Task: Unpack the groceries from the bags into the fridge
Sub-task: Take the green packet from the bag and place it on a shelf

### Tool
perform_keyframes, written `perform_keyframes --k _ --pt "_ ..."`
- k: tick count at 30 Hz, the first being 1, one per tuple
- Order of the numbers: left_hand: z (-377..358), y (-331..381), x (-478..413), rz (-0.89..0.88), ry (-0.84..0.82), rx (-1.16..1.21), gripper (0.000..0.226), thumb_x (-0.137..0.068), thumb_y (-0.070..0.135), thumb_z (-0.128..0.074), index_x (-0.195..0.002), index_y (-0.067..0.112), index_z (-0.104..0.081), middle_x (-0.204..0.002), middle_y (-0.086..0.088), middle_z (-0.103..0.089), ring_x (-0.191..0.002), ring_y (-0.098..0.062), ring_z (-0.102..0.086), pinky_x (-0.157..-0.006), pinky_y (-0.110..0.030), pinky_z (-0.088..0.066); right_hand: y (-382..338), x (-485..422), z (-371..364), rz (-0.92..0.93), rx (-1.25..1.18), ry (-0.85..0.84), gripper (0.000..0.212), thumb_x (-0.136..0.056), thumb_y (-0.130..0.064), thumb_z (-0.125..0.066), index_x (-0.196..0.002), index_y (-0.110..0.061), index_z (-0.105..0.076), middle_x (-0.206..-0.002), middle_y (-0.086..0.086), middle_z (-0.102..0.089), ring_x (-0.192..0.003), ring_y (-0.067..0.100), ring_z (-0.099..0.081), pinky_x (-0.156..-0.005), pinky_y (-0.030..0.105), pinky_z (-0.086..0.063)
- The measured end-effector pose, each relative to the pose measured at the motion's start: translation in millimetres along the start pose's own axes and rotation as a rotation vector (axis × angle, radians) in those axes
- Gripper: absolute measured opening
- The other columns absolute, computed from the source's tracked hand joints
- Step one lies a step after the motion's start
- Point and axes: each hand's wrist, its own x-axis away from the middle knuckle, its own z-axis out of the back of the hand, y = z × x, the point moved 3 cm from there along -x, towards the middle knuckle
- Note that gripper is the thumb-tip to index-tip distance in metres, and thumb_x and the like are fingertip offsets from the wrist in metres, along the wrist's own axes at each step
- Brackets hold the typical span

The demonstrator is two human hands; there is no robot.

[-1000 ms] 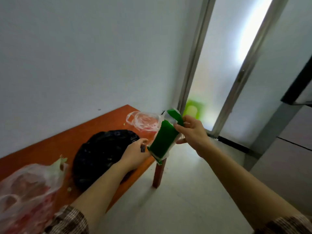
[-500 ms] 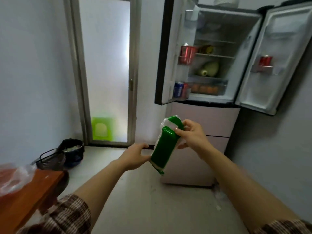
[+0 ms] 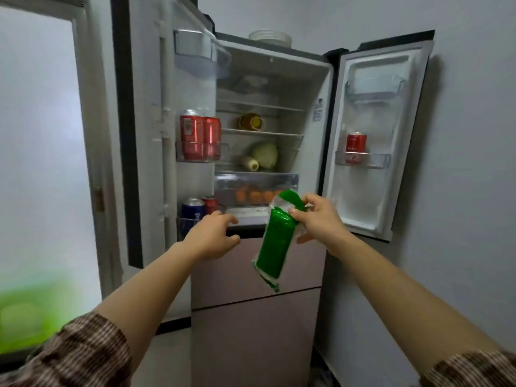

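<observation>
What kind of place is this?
Probably a home kitchen: open two-door fridge stocked with red cans and a cabbage, beside a frosted glass door; right hand holds a green packet.

The packet is wrapped in glossy green plastic film, clear and crinkled at its top and bottom ends. The fridge has smooth pinkish lower fronts with a soft satin sheen. Its door linings are smooth white plastic, faintly shiny, and the door bins are clear plastic. The red cans look like glossy metal, as does the blue can. The drawer is clear plastic with a shiny silvery strip along its top. The sleeves are checked woven cloth, coarse-looking. The wall is matt paint. The glass door is frosted.
</observation>
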Motion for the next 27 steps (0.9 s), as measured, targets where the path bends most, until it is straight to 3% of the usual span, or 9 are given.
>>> perform_keyframes --k 4,10,15,20,23,27 --pt "-15 11 -95 -0.070 0.023 -0.039 0.048 -0.089 0.041 -0.057 -0.134 0.026 -0.049 -0.137 -0.002 -0.046 -0.123 -0.022 -0.046 -0.099 -0.036 -0.043 23 -94 28 -0.059 -0.057 0.070 0.011 -0.093 -0.012 -0.062 -0.085 -0.010 -0.054 -0.087 0.014 -0.065 -0.079 0.030 -0.070 -0.053 0.048 -0.059" --pt "-16 27 -242 -0.156 0.164 -0.215 0.043 -0.090 0.043 -0.054 -0.129 0.024 -0.053 -0.131 -0.005 -0.047 -0.121 -0.025 -0.043 -0.097 -0.040 -0.044 25 -243 77 0.013 -0.118 0.112 0.007 -0.093 -0.008 -0.062 -0.089 -0.007 -0.056 -0.091 0.015 -0.062 -0.079 0.028 -0.067 -0.043 0.032 -0.054" --pt "-4 38 -366 -0.099 0.275 -0.280 0.046 -0.089 0.042 -0.054 -0.131 0.022 -0.050 -0.133 -0.007 -0.045 -0.124 -0.027 -0.039 -0.096 -0.045 -0.044 11 -366 100 0.122 -0.164 0.123 0.023 -0.093 -0.008 -0.061 -0.111 0.004 -0.055 -0.092 0.013 -0.061 -0.076 0.023 -0.066 -0.048 0.035 -0.057" --pt "30 30 -467 -0.035 0.348 -0.388 0.050 -0.092 0.046 -0.051 -0.135 0.022 -0.046 -0.136 -0.007 -0.043 -0.126 -0.025 -0.038 -0.097 -0.042 -0.043 -16 -475 117 0.226 -0.261 0.166 0.005 -0.094 -0.005 -0.058 -0.097 -0.004 -0.055 -0.090 0.012 -0.062 -0.064 0.020 -0.066 -0.044 0.035 -0.056" --pt "56 24 -510 0.004 0.438 -0.443 0.047 -0.092 0.046 -0.049 -0.130 0.019 -0.050 -0.132 -0.009 -0.046 -0.124 -0.028 -0.039 -0.096 -0.044 -0.043 -34 -528 120 0.265 -0.364 0.194 0.006 -0.094 -0.002 -0.056 -0.092 -0.007 -0.052 -0.098 0.016 -0.064 -0.075 0.029 -0.069 -0.045 0.043 -0.057" --pt "71 8 -567 0.018 0.483 -0.452 0.052 -0.092 0.046 -0.049 -0.136 0.019 -0.044 -0.136 -0.011 -0.042 -0.128 -0.029 -0.037 -0.097 -0.046 -0.042 -50 -588 120 0.280 -0.600 0.240 0.016 -0.093 0.002 -0.053 -0.108 -0.002 -0.058 -0.099 0.021 -0.067 -0.071 0.029 -0.069 -0.040 0.038 -0.054"
